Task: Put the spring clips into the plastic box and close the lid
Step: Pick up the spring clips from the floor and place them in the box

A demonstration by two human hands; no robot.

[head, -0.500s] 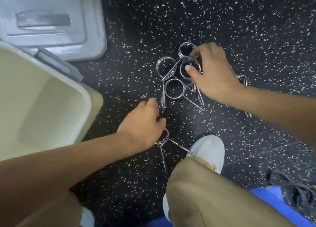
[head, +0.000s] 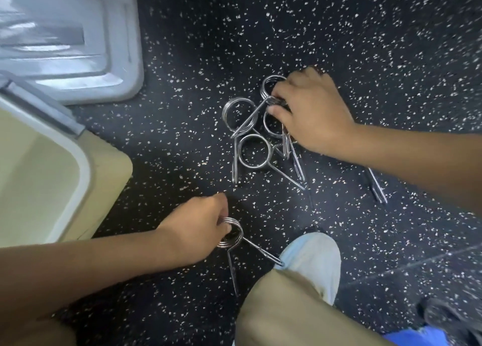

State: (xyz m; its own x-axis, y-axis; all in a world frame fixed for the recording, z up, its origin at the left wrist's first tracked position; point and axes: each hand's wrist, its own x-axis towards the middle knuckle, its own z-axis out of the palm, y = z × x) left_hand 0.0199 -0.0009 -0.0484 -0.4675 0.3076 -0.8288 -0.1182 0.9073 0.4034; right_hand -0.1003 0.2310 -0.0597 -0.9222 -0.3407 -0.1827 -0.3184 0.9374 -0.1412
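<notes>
Several steel spring clips (head: 254,150) lie in a tangled pile on the dark speckled floor. My right hand (head: 314,112) rests on the pile's right side, with thumb and fingers pinched on one spring clip (head: 271,101) whose handle slants down to the left. My left hand (head: 197,229) is closed on the coil of a separate spring clip (head: 232,237), and its two handles point down and to the right. The open cream plastic box (head: 86,168) stands at the left. Its grey lid (head: 114,66) hangs folded back behind it.
My knee in tan trousers (head: 292,311) and a pale shoe (head: 315,262) sit at the bottom centre. Another clip's handles (head: 377,188) poke out under my right forearm. A dark shoe and blue mat (head: 443,322) are at the bottom right.
My left hand has drawn its clip slightly back toward me, showing more of the coil. My right hand has closed tighter on a clip in the pile.
</notes>
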